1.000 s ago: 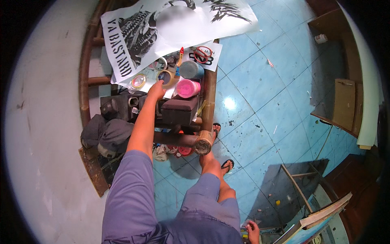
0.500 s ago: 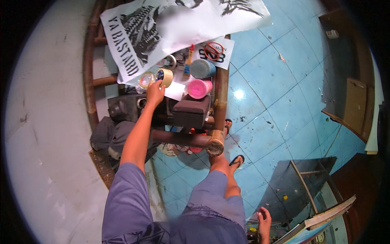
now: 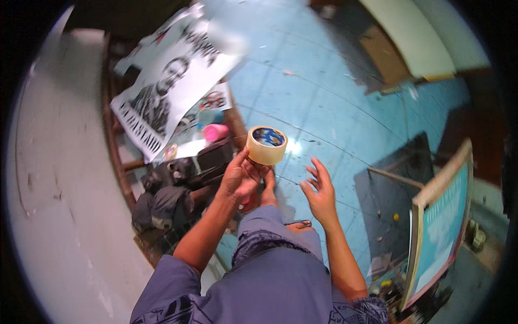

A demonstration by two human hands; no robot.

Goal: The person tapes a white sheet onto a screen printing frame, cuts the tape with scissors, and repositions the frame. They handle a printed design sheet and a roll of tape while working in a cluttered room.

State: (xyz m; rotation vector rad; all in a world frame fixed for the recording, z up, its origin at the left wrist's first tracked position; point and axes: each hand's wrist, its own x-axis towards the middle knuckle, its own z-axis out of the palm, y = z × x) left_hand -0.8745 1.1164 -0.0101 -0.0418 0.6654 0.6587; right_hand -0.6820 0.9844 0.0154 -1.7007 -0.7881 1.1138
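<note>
A roll of clear yellowish packing tape [image 3: 268,155] with a blue patterned core is held up in front of my body. Its lower left side rests in the fingers of my left hand [image 3: 243,177], which are closed on it. My right hand [image 3: 319,194] is raised to the right of the roll, fingers apart, holding nothing and not touching the tape. Left of the roll, a pink container [image 3: 215,132] lies beside a bluish tub [image 3: 209,117] on the bamboo-framed table.
A large black-and-white stencil print [image 3: 164,89] covers the far part of the table. Dark cloth or bags [image 3: 164,208] sit at its near end. A framed picture [image 3: 441,229] leans at the right. Blue floor tiles [image 3: 324,108] extend beyond the hands.
My left hand has lifted the tape roll off the table and brought it toward my body. My right hand has risen from the lower right to near the roll. The view has turned right.
</note>
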